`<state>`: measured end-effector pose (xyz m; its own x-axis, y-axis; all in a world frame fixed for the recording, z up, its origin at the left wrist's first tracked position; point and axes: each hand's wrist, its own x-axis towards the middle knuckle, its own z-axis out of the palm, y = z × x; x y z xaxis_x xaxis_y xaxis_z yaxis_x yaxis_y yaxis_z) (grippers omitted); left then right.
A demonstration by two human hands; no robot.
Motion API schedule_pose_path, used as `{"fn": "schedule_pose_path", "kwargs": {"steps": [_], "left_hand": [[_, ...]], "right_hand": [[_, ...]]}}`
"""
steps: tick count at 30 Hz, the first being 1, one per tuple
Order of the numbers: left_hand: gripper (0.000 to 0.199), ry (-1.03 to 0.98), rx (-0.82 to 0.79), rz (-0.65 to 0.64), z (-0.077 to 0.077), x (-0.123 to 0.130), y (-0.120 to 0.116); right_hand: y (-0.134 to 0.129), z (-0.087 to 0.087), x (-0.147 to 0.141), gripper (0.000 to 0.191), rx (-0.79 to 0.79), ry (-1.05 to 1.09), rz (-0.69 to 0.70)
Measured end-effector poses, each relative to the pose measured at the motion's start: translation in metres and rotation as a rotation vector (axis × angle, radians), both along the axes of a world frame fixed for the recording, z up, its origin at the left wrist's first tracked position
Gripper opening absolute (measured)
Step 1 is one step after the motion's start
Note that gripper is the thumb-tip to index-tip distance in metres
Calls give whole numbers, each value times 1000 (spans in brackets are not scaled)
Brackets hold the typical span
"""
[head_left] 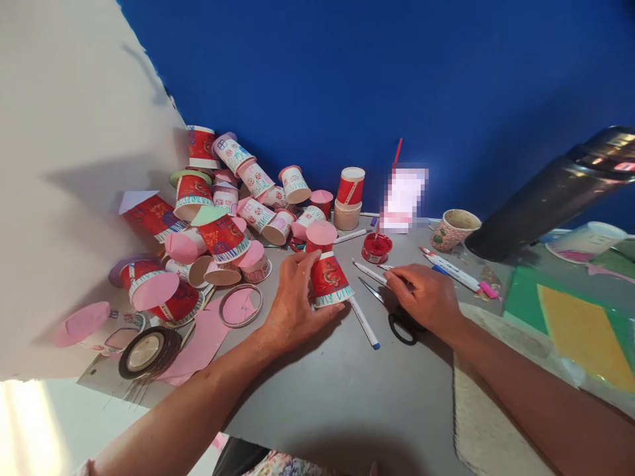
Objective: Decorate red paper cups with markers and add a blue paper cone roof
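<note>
My left hand (292, 304) is closed around a red paper cup (330, 274). The cup stands wide end down, with a gold dragon print and green strokes along its white lower band. A round pink paper piece (321, 232) shows just behind its top. With fingertips pinched, my right hand (421, 294) is at the near end of a white marker (369, 271) close to the table. Black-handled scissors (403, 329) lie partly beneath that hand. Between the hands rests a white marker with a blue end (366, 325).
Decorated paper cups (255, 178) with paper tops crowd the left. A red tub (377, 248), stacked cups (348, 215) and a pixelated bright panel (404, 198) stand behind. Tape rolls (171, 347) lie left; a dark flask (526, 205) and coloured sheets (580, 337) are right.
</note>
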<state>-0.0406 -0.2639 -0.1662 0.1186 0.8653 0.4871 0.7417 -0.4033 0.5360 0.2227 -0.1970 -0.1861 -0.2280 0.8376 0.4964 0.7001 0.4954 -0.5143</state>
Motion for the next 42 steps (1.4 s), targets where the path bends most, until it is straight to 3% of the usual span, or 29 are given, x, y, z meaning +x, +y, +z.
{"fn": "schedule_pose_path", "kwargs": {"steps": [7, 13, 21, 30, 36, 42], "left_hand": [[86, 119, 59, 48, -1, 4, -2], [85, 81, 44, 60, -3, 6, -2], [85, -9, -19, 32, -2, 4, 1], [89, -9, -45, 17, -5, 5, 0], [87, 39, -20, -2, -3, 5, 1], [87, 62, -29, -13, -3, 5, 0]], "right_hand": [[19, 12, 15, 53, -49, 233, -165], [29, 9, 22, 55, -57, 277, -199], [15, 3, 12, 39, -121, 17, -25], [16, -3, 15, 29, -123, -251, 2], [13, -7, 12, 23, -37, -489, 31], [12, -8, 11, 17, -70, -519, 24]]}}
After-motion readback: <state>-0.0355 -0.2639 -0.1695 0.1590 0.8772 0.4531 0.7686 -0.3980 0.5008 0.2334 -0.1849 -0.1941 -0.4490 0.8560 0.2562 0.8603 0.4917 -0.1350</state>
